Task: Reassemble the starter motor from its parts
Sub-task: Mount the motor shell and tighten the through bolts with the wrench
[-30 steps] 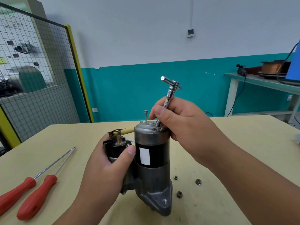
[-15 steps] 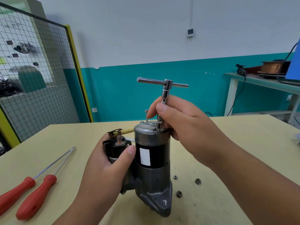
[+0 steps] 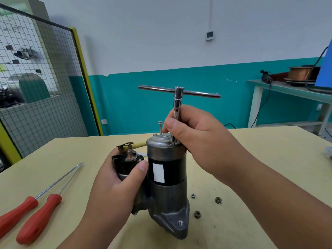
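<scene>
Motor (image 3: 167, 177) largely assembled.
Motor is gripped by left hand (image 3: 116, 186); T-wrench (image 3: 177, 97) is pinched by right hand (image 3: 197, 141). One bolt (image 3: 159, 125) stands proud; three nuts (image 3: 218, 200) lie loose.

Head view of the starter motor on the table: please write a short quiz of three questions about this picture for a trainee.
1. Multiple choice: what does the right hand pinch?
A. a hammer
B. the shaft of the chrome T-handle socket wrench
C. a pair of pliers

2. True or false: the left hand grips the side of the grey-and-black cylindrical starter motor, which stands upright on the beige table.

3. Count: how many small loose metal nuts lie on the table beside the motor's base?

Key: 1 B; 2 true; 3 three.
</scene>
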Demonstrator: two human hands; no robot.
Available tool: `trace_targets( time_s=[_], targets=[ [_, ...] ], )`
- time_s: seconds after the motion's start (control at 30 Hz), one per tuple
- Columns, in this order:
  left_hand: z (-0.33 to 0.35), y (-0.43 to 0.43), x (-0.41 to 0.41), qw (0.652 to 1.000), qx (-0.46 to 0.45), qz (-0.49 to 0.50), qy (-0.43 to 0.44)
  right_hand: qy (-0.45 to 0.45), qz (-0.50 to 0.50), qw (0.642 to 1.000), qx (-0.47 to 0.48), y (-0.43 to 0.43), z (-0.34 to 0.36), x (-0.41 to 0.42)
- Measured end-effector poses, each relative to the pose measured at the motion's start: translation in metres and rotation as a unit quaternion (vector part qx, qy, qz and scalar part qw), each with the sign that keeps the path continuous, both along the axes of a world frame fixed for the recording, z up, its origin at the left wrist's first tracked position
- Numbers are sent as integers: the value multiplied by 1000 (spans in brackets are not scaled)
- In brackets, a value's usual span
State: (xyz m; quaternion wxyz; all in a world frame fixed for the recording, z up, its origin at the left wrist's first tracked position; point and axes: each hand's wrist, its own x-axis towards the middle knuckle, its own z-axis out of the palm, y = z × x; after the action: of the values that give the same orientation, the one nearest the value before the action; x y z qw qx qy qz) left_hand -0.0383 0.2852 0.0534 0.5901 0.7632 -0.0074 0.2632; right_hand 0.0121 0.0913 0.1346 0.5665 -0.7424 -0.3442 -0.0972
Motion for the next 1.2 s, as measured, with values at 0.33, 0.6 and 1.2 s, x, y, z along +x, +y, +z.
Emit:
trace_targets(
  time_s=[0.33,0.6,1.2],
  targets=[
    [0,1,2,1000,-5,-3,8,1,-18,1000,22,5,-2,-2],
    [2,1,3,999,-26,6,41,-2,-32,999,19,8,-7,-1],
    [2,1,4,998,-32,15,42,-8,-36,999,14,10,-8,-3]
  ],
)
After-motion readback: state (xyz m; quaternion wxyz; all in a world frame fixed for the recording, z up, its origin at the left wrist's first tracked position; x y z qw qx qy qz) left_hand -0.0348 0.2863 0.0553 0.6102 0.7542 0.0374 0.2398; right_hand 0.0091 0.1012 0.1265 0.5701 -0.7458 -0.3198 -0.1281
